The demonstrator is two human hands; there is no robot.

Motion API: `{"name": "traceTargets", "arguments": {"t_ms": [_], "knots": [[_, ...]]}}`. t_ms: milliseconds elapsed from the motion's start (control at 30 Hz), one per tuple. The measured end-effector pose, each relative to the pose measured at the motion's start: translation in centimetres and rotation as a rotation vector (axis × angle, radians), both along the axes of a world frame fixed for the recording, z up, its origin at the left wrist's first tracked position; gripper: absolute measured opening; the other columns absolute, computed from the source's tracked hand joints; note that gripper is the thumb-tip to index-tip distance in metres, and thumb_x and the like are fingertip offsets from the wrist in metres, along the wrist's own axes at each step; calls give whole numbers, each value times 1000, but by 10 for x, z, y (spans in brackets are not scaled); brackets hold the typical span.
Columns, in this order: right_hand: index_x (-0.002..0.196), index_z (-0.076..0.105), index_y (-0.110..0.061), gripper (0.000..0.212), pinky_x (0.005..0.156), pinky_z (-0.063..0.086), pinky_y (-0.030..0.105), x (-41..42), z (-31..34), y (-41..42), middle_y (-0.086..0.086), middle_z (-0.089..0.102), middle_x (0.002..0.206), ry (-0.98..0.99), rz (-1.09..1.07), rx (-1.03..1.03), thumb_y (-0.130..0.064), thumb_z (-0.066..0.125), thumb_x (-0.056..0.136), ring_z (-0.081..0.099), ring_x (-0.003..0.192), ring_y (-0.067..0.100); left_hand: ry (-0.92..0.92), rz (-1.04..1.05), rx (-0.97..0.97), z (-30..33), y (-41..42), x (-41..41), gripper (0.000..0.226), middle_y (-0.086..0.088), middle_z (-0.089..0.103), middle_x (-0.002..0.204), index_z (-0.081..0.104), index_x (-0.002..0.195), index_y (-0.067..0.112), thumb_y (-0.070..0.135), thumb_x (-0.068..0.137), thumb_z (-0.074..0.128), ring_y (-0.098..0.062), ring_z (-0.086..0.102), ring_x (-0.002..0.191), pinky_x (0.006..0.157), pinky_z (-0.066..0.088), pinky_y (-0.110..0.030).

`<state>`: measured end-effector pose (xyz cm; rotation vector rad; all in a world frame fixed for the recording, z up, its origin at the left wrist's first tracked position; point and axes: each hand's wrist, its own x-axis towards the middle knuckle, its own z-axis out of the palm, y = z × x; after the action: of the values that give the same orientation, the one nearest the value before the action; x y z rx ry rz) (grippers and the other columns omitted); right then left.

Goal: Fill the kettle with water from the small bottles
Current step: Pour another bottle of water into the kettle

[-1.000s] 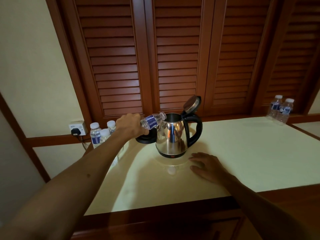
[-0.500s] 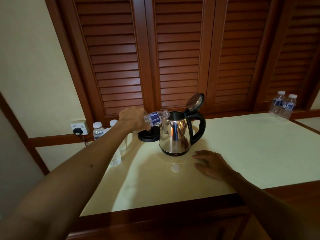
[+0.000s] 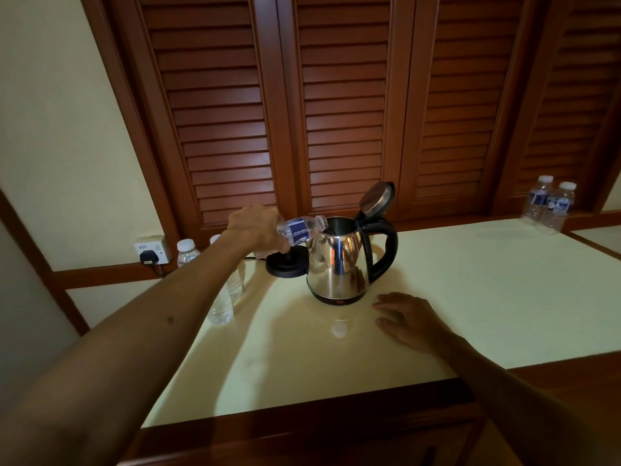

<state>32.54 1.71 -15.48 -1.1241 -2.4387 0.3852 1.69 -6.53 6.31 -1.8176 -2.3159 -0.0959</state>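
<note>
Cream tabletop (image 3: 470, 297) edged in wood, spread below brown louvred shutters (image 3: 336, 112). Steel kettle (image 3: 336, 264) upright near centre, lid (image 3: 376, 198) flipped up toward 1 o'clock, black handle at 3 o'clock. Black base (image 3: 285, 265) just beside, at 9 o'clock of kettle. Left hand (image 3: 255, 230) wrapped tight round a small bottle (image 3: 302, 228), tipped nearly level, neck at the kettle's mouth. Right hand (image 3: 408, 317) flat on table at 5 o'clock of kettle, fingers spread, holding nothing. Capped bottles (image 3: 188, 252) at 9 o'clock by wall socket (image 3: 151, 252); two more bottles (image 3: 551, 205) at 2 o'clock. Loose white cap (image 3: 338, 330) at 6 o'clock.
</note>
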Motion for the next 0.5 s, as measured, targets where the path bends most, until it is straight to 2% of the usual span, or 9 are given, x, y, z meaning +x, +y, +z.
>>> {"name": "traceTargets", "arguments": {"t_ms": [200, 367, 500], "knots": [[127, 59, -37, 53, 111, 35, 43, 0, -1, 0, -15, 51, 140, 10, -1, -4, -62, 49, 82, 43, 131, 6, 45, -9, -17, 6, 2, 2, 68, -3, 64, 120, 57, 131, 27, 54, 72, 77, -25, 58, 107, 81, 45, -36], [129, 58, -36, 47, 113, 33, 42, -2, 0, -1, -14, 50, 141, -11, -16, -2, -55, 54, 86, 42, 132, 8, 81, -14, -19, 10, 1, 6, 64, -2, 63, 116, 56, 128, 25, 52, 74, 77, -23, 57, 104, 81, 46, -36], [129, 57, -37, 47, 114, 30, 41, -2, 0, -2, -14, 48, 143, -35, -25, -9, -56, 53, 86, 40, 134, 9, 87, -22, -25, 11, 3, 4, 67, -2, 61, 120, 55, 130, 25, 52, 73, 77, -22, 56, 108, 78, 42, -34]]}}
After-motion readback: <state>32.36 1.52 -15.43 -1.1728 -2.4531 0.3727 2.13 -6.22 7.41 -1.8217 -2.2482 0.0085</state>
